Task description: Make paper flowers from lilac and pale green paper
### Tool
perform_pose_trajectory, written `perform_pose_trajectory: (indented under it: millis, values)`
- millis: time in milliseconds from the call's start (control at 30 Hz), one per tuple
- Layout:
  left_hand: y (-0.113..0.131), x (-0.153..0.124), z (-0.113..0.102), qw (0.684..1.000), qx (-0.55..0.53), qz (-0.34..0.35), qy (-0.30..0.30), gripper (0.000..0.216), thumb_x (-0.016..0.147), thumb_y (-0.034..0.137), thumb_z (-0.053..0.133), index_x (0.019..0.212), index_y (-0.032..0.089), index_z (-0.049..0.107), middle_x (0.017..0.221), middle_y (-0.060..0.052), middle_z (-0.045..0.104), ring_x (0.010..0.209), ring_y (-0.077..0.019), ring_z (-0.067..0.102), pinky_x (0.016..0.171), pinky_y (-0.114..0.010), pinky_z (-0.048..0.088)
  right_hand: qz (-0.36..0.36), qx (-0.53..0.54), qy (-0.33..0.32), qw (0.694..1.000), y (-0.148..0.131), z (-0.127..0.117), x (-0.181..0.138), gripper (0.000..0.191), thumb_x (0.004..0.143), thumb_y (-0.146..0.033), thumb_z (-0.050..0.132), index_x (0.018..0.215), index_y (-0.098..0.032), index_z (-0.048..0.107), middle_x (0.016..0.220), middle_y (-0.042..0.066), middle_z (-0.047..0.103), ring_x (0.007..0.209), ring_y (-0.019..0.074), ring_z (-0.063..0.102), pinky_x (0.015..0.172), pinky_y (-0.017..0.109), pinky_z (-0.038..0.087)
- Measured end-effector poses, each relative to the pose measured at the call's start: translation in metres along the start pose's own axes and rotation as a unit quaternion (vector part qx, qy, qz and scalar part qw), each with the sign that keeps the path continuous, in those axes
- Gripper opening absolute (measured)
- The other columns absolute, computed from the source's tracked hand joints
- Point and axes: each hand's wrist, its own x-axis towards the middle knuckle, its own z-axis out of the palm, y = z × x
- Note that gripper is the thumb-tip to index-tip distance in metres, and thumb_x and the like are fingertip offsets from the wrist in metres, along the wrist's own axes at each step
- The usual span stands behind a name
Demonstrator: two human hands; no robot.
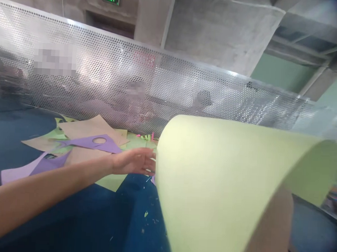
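Observation:
A big pale yellow-green sheet (222, 181) curves up in front of me and fills the right half of the view. My left hand (134, 161) reaches across from the left, and its fingertips run behind the sheet's left edge, so their grip is hidden. My right forearm (270, 229) rises behind the sheet's lower right, with the hand itself covered by the sheet.
Cut sheets in purple (95, 142), tan (89, 128) and light green lie scattered on the blue tabletop (76, 219). A perforated metal screen (187, 89) runs along the table's far side, with other people blurred behind it. Small paper scraps dot the blue surface.

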Motion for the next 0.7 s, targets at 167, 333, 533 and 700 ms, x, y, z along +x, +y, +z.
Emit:
perform_pose_trajectory:
  millis: [167, 333, 533, 700]
  values:
    - [0.004, -0.016, -0.024, 0.988, 0.127, -0.054, 0.073, 0.038, 0.069, 0.037, 0.06, 0.105, 0.023, 0.058, 0.098, -0.005, 0.064, 0.08, -0.0193, 0.06, 0.069, -0.029, 0.044, 0.077, 0.184, -0.006, 0.98, 0.028, -0.015, -0.021, 0.005, 0.081, -0.032, 0.043, 0.086, -0.032, 0.041, 0.102, 0.002, 0.05, 0.092, 0.0212, 0.056, 0.065, 0.035, 0.049]
    - [0.014, -0.034, -0.07, 0.906, 0.397, -0.097, 0.112, 0.047, 0.06, 0.044, 0.067, 0.103, 0.027, 0.059, 0.09, -0.002, 0.062, 0.082, -0.02, 0.058, 0.067, -0.025, 0.041, 0.053, 0.097, -0.264, 0.958, 0.086, -0.035, -0.063, 0.01, 0.075, -0.033, 0.053, 0.079, -0.024, 0.05, 0.089, 0.005, 0.056, 0.078, 0.0208, 0.056, 0.068, 0.033, 0.046]
    - [-0.007, -0.026, -0.083, 0.78, 0.595, -0.022, 0.194, 0.043, 0.066, 0.044, 0.059, 0.101, 0.019, 0.059, 0.088, -0.005, 0.06, 0.08, -0.0195, 0.055, 0.071, -0.027, 0.039, 0.042, -0.104, -0.444, 0.889, 0.128, -0.045, -0.082, 0.018, 0.069, -0.009, 0.051, 0.08, -0.023, 0.057, 0.1, 0.005, 0.063, 0.089, 0.0217, 0.057, 0.081, 0.038, 0.043]
    - [-0.032, -0.025, -0.001, 0.765, 0.619, 0.119, 0.13, 0.029, 0.074, 0.047, 0.052, 0.09, 0.023, 0.059, 0.092, -0.002, 0.057, 0.09, -0.0175, 0.05, 0.082, -0.027, 0.035, -0.035, -0.176, -0.498, 0.849, 0.128, -0.052, -0.077, 0.023, 0.069, -0.026, 0.061, 0.092, -0.026, 0.059, 0.109, 0.005, 0.06, 0.099, 0.0246, 0.052, 0.084, 0.043, 0.041]
